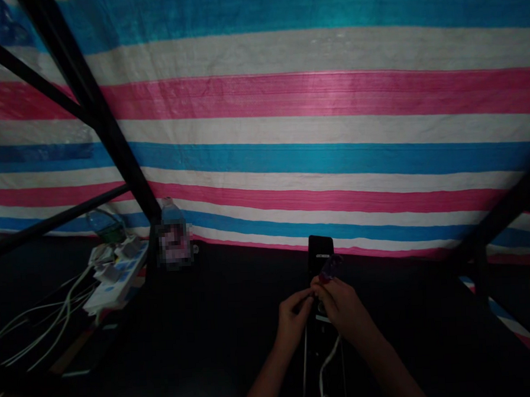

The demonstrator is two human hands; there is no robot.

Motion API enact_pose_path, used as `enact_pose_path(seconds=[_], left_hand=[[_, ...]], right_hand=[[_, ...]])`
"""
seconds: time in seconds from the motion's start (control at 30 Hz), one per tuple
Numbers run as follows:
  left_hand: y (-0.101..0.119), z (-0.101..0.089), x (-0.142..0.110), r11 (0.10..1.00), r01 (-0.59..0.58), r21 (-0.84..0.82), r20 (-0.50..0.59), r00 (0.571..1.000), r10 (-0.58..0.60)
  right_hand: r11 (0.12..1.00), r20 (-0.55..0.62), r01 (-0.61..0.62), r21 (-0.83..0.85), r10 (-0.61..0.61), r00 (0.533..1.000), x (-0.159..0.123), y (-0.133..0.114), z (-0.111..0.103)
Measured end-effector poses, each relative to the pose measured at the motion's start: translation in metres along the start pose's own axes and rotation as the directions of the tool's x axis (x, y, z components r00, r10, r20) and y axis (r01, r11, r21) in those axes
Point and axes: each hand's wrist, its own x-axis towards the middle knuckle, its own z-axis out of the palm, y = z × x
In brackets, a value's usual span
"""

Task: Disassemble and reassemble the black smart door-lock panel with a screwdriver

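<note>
My two hands meet in front of a narrow black device [321, 249], with their fingertips close together. My right hand [344, 306] is closed around a small see-through, purplish piece with a red part [331, 269] that sticks up past the fingers; its kind is too dim to name. My left hand [293, 315] is pinched at the right fingertips, and whatever lies between its fingers is hidden. Below the hands the black device continues as a long dark body, and a pale cable [329, 361] runs down along it.
A dark table top [227, 319] lies beneath. Behind it hangs a striped plastic sheet [308, 95]. At the left are a metal frame post [105, 130], a partly blurred bottle [172, 212], a white power strip [118, 283] with plugs, loose cables [67, 315] and a dark phone-like slab [93, 349].
</note>
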Motion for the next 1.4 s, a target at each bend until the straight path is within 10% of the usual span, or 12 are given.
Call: enact_pose_path(seconds=[0.2,1.4], left_hand=[[0.0,-0.001,0.001,1.0,-0.002,-0.008,0.007,1.0,0.002],[-0.001,0.0,0.001,0.998,0.046,-0.046,0.011,0.999,-0.045]], right_hand=[[0.996,0.092,0.037,0.087,-0.045,0.995,0.003,-0.006,0.001],[0.965,-0.27,-0.142,0.22,0.2,0.942,0.0,-0.007,0.019]])
